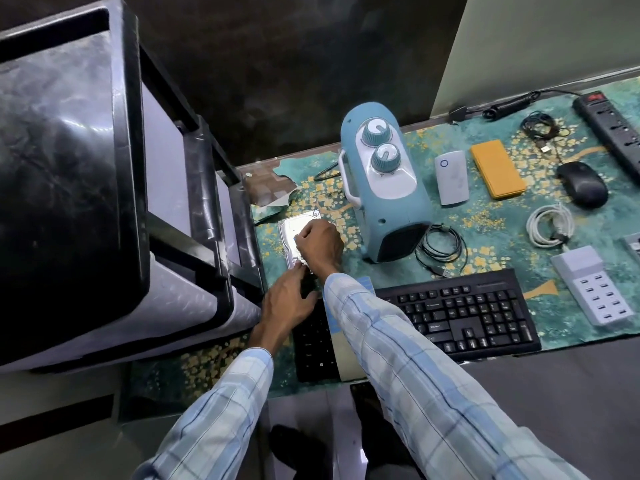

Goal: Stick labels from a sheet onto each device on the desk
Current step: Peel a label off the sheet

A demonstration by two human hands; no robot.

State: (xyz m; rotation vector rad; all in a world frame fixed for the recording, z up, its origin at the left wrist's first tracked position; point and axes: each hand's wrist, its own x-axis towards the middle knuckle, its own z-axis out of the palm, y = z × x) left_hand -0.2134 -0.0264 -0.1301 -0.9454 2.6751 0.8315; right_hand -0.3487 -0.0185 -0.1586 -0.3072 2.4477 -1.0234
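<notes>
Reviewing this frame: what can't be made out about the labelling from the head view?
- Whether a label is already on the hard drive: the right hand covers most of its top.
- What the left hand holds at the drive's near edge: its fingertips are hidden by the right wrist.
- The label sheet on the keyboard: the right sleeve covers most of it, so the remaining labels cannot be counted.
- The power strip: cut off by the right edge.
</notes>
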